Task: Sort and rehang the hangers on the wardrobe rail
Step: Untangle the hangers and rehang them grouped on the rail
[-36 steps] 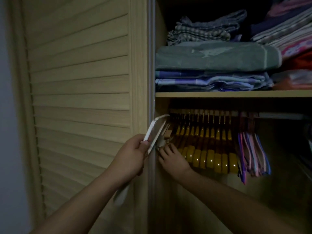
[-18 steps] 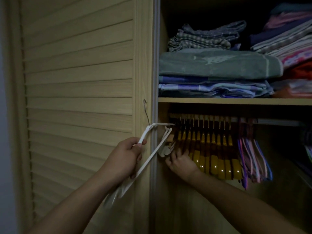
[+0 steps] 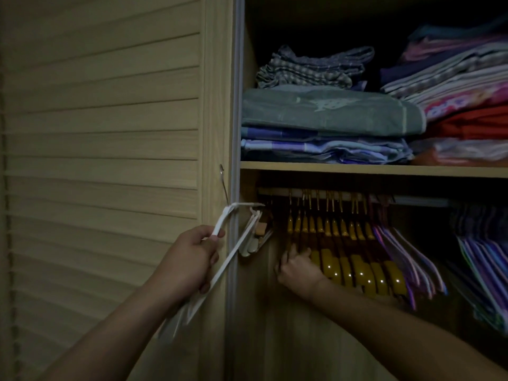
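White hangers: a small bunch of white hangers (image 3: 220, 259) is off the rail and out in front of the wardrobe's left edge, metal hook up beside the louvred door (image 3: 104, 160); a second ago its top was tucked in against the first wooden hangers.
Left hand: the left hand (image 3: 192, 259) grips the bunch high on its sloping arm, fingers curled round the white bar and thumb over the top; it has drawn the bunch leftward and clear of the opening.
Right hand: the right hand (image 3: 298, 266) has gone deeper in and now lies against the lower ends of the nearest wooden hangers (image 3: 354, 268), fingers bent over them. Whether it grips one or only pushes the row along I cannot tell in this light.
Rail: the wardrobe rail (image 3: 417, 200) carries the wooden row on the left, then the purple hangers (image 3: 406, 251), with another coloured bunch (image 3: 483, 265) further right.
Shelf: folded linen (image 3: 327, 111) sits stacked above the rail.
Meaning: with the white bunch freed, sorting by kind looks under way; that bunch is not yet rehung, and a gap on the rail is probably being made for it.
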Available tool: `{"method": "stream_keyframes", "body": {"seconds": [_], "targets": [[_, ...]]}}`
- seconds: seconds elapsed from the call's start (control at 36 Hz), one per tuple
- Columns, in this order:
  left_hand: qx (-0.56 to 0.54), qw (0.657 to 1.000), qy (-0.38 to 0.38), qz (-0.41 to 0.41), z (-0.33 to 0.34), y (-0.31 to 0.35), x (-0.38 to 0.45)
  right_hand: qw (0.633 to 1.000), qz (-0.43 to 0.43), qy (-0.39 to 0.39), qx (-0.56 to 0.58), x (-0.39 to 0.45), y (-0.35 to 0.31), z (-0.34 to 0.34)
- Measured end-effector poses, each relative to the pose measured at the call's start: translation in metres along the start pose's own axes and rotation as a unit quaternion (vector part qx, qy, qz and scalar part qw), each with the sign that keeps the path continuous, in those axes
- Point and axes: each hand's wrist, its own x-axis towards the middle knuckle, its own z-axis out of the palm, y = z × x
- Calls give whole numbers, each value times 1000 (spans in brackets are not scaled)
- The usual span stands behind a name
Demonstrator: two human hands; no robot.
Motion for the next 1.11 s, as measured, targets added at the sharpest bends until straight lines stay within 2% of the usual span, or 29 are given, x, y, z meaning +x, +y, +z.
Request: {"method": "stream_keyframes", "body": {"seconds": [0.42,0.78,1.0,1.06,1.11], "targets": [[-16,999,-43,9,20,0,-3,999,22,-34,10,-39,20,16],[73,992,-101,-24,57,-13,-7,997,41,-42,48,-55,28,27],[149,983,-103,-42,60,-20,-3,993,62,-70,66,-60,31,9],[175,978,-106,-44,50,-18,-2,991,62,-88,86,-60,33,4],[191,974,-111,-54,40,-16,-1,982,61,-91,152,-55,37,-4]]}}
